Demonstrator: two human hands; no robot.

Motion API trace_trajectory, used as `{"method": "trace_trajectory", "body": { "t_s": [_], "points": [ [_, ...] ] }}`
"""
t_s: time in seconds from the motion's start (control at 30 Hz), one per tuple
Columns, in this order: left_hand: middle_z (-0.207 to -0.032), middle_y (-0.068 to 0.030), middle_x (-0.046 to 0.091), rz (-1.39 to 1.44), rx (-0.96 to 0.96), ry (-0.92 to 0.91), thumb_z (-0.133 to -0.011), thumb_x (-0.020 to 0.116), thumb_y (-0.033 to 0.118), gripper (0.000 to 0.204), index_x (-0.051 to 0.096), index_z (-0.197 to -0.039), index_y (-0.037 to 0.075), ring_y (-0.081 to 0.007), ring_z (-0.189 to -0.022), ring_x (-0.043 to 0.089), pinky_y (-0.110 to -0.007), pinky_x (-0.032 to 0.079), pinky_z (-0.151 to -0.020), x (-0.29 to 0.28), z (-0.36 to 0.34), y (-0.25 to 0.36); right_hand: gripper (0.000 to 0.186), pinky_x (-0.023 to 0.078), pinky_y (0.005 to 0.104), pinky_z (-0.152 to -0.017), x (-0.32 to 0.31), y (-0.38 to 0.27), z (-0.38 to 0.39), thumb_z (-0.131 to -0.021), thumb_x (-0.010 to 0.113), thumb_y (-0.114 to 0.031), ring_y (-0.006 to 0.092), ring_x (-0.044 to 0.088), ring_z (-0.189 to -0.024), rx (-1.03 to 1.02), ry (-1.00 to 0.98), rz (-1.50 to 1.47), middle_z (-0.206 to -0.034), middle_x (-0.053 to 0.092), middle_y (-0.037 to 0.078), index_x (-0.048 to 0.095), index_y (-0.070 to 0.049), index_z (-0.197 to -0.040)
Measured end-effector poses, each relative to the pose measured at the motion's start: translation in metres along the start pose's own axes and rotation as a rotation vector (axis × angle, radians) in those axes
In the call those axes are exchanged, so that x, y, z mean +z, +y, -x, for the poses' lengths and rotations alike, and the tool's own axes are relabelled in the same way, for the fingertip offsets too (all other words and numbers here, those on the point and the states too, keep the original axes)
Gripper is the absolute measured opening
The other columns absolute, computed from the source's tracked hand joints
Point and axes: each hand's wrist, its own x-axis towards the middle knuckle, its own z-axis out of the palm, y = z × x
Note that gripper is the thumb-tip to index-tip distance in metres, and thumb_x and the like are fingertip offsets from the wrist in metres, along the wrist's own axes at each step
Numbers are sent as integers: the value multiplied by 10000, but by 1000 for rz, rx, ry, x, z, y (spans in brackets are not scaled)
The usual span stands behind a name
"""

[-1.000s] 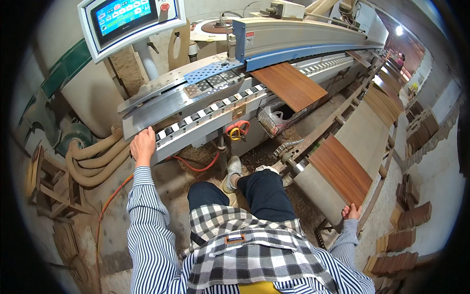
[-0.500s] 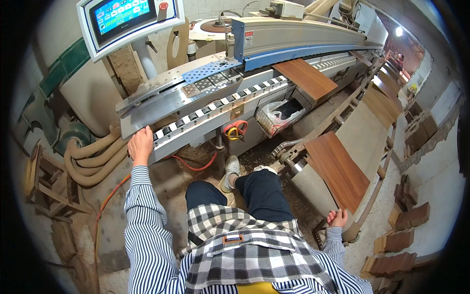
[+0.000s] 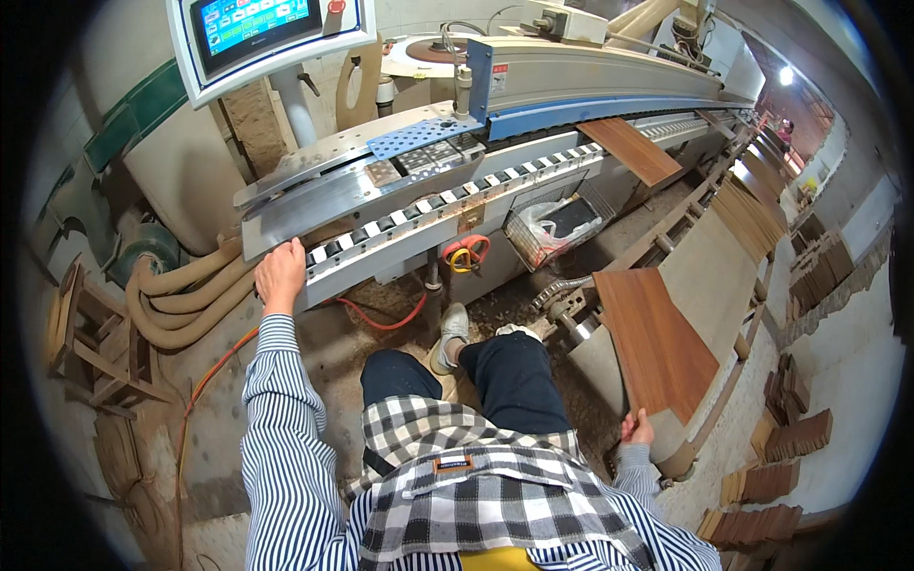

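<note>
My left hand (image 3: 281, 276) is curled over the near end of the edge-banding machine's rail (image 3: 328, 274), beside a row of black and white track pads (image 3: 400, 219). On the right, a brown wood-grain panel (image 3: 652, 333) lies flat on the grey conveyor belt (image 3: 709, 252). My right hand (image 3: 636, 427) pinches this panel at its near edge, fingers partly hidden. Farther along the machine, a second brown panel (image 3: 633, 152) sticks out from under the long beige and blue beam (image 3: 600, 81), apart from both hands.
A control screen (image 3: 257, 24) stands at upper left. Below the rail are orange and yellow tape rolls (image 3: 466, 254) and a wire basket (image 3: 557, 228). Thick hoses (image 3: 190, 305) and a wooden stool (image 3: 95, 343) are left. Stacked panels (image 3: 743, 209) lie farther up the belt; a distant person (image 3: 785, 128) is beyond.
The near panel has turned on the belt, its near edge swinging left with my right hand. The second panel has moved farther along the machine. My left hand stays on the rail end.
</note>
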Motion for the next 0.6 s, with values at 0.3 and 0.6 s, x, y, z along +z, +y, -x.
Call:
{"method": "trace_trajectory", "body": {
  "t_s": [0.3,0.6],
  "points": [
    [-755,-219,612,-8,5,2,-875,386,362,426,644,-752,46,-387,-733,592,-469,456,-687,0,-1,1,381,475,394,-774,-10,7,69,-730,658,-122,233,549,-952,191,-382,-252,-1046,582,67,507,-86,-1078],
    [-753,-218,613,13,8,21,-872,392,359,430,640,-729,38,-381,-725,593,-469,450,-679,-3,1,3,371,473,390,-841,32,-38,91,-718,593,-47,255,583,-934,-7,-696,-188,-1011,602,127,530,32,-1075]
  ]
}}
